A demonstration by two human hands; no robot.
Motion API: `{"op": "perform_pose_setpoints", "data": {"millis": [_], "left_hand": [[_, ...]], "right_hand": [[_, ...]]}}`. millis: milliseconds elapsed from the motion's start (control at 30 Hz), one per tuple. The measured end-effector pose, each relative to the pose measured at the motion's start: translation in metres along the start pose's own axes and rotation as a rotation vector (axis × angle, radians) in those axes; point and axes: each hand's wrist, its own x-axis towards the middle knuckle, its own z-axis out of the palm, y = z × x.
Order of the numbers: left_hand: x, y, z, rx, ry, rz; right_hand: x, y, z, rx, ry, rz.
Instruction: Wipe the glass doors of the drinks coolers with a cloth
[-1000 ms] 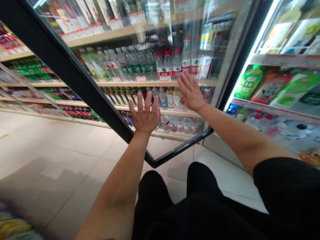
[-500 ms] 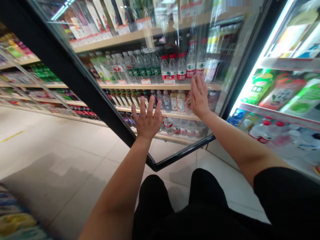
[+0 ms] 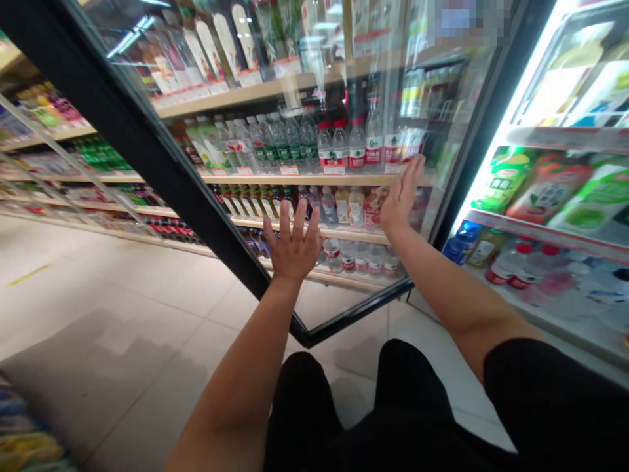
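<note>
**Shop aisle: two empty hands on a cooler's glass door**

Pale floor tiles point(image 3: 98, 314) run along a shop aisle lined with drink shelves, and a short yellow mark point(image 3: 27, 274) lies on them at far left. A glass door point(image 3: 344, 85) with a black frame point(image 3: 147, 157) stands swung out from a lit cooler point(image 3: 540, 229) on the right, and its lower corner hangs just above the floor.

The left hand point(image 3: 293, 246) is spread wide with its fingers pointing up. Its palm lies flat against the lower part of the glass, close to the frame's slanting edge, and it holds nothing. The right hand point(image 3: 400, 196) is open too, seen edge-on with the fingers nearly together. It is set higher on the same pane, nearer the hinge side, and it is also empty. Whether its whole palm or only its fingertips meet the glass cannot be told.

Through the pane show rows of water bottles. The red-capped bottles point(image 3: 339, 147) wear red-and-white labels, and the bottles beside them point(image 3: 275, 141) wear green bands. White price tags point(image 3: 289, 170) sit along the wooden shelf edge. None of this writing is large enough to read.

Inside the cooler a green bottle point(image 3: 496, 177) carries a red badge with white lettering, too blurred to make out. Below it stand a blue-labelled bottle point(image 3: 459, 239) and more red-capped ones point(image 3: 511, 269). A pixelated patch point(image 3: 466, 16) covers part of the door's top. The person's black trousers point(image 3: 393, 393) and black sleeve point(image 3: 555, 393) fill the bottom of the view.
</note>
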Motion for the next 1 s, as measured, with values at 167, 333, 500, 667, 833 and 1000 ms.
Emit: {"op": "perform_pose_setpoints", "data": {"millis": [167, 333, 500, 667, 833, 1000], "left_hand": [[-0.003, -0.002, 0.001, 0.006, 0.042, 0.027], [-0.001, -0.004, 0.002, 0.120, 0.227, 0.168], [0.000, -0.008, 0.001, 0.101, 0.324, 0.264], [-0.006, -0.016, -0.006, -0.017, 0.243, 0.411], [-0.008, -0.010, -0.009, 0.077, 0.162, 0.381], [-0.007, -0.003, -0.008, 0.160, 0.186, 0.352]], "right_hand": [[-0.073, -0.062, -0.002, -0.074, -0.325, -0.457], [-0.052, -0.085, -0.004, -0.078, -0.457, -0.616], [-0.016, -0.115, 0.007, 0.011, -0.279, -0.417], [-0.083, -0.131, 0.012, 0.252, -0.558, -0.449], [-0.065, -0.121, -0.013, 0.541, -0.513, -0.320], [-0.010, -0.071, -0.021, 0.051, -0.316, -0.403]]}}
